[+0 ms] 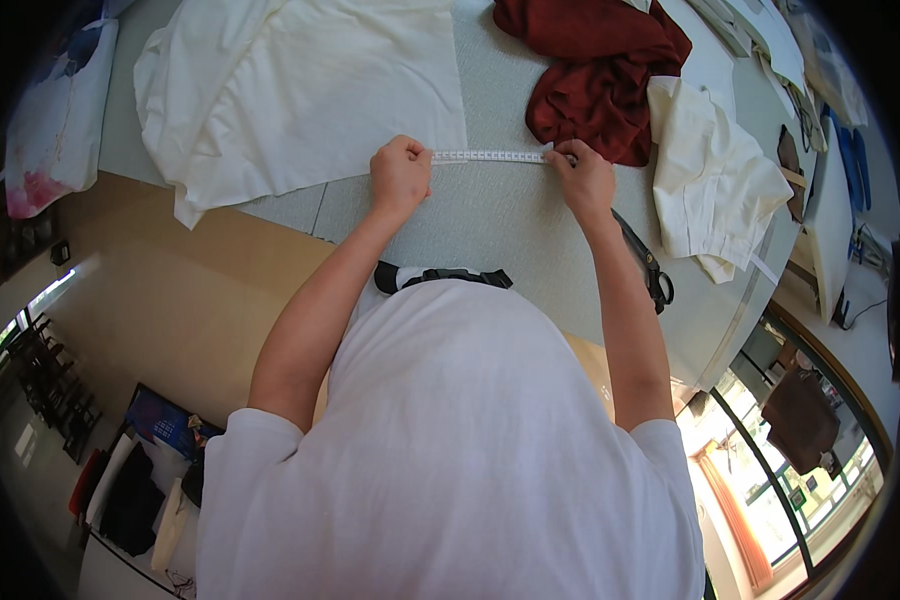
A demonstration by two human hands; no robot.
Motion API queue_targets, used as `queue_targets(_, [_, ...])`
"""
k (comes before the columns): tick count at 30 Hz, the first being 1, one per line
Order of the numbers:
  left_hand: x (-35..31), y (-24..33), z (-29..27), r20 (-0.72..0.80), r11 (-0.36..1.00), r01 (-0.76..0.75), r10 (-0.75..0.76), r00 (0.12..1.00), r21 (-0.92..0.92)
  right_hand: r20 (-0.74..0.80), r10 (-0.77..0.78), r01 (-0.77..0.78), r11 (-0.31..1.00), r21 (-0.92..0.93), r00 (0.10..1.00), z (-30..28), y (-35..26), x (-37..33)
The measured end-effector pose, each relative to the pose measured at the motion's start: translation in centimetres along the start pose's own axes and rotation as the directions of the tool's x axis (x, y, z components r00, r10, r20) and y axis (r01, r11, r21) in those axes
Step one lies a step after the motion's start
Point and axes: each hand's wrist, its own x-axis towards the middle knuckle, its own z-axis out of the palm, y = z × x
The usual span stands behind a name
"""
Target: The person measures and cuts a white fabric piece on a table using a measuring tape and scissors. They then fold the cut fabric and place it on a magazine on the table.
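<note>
A white measuring tape is stretched level between my two hands, just above or on the grey table. My left hand pinches one part of it, close to the lower right corner of a large white cloth. My right hand is closed on the other part, beside a crumpled dark red cloth. Past my right wrist lies a pair of black-handled scissors, partly hidden by my forearm.
The grey table has its near edge against my waist. A folded white garment lies at the right. A white bag with pink stains hangs over the far left edge. More cloth and blue-handled tools are at the far right.
</note>
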Motion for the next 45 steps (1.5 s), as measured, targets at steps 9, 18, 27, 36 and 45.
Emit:
queue_targets(9, [-0.6, -0.4, -0.5, -0.022, 0.995, 0.021, -0.024, 0.999, -0.1, -0.047, -0.084, 0.082, 0.996, -0.035, 0.995, 1.5, -0.1, 0.2])
queue_targets(18, [-1.0, -0.9, -1.3, -0.042, 0.993, 0.019, -0.024, 0.999, -0.114, -0.07, -0.097, 0.091, 0.993, -0.075, 0.993, 2.6, -0.9, 0.2])
queue_targets(27, [-1.3, -3.5, -2.0, -0.075, 0.989, 0.0, -0.012, 0.997, -0.15, -0.142, -0.108, 0.092, 0.989, -0.114, 0.984, 3.1, -0.2, -0.2])
queue_targets(36, [-4.0, -0.4, -0.7, 0.551, 0.918, 0.378, -0.254, 0.795, -0.122, 0.164, 0.056, -0.14, 0.814, 0.563, 0.985, -1.4, -3.5, -5.5])
queue_targets(45, [-5.9, 5.8, 8.9, 0.923, 0.632, 0.734, -0.077, 0.378, -0.248, 0.306, 0.315, -0.409, 0.349, 0.843, 0.898, -9.5, 1.9, -17.9])
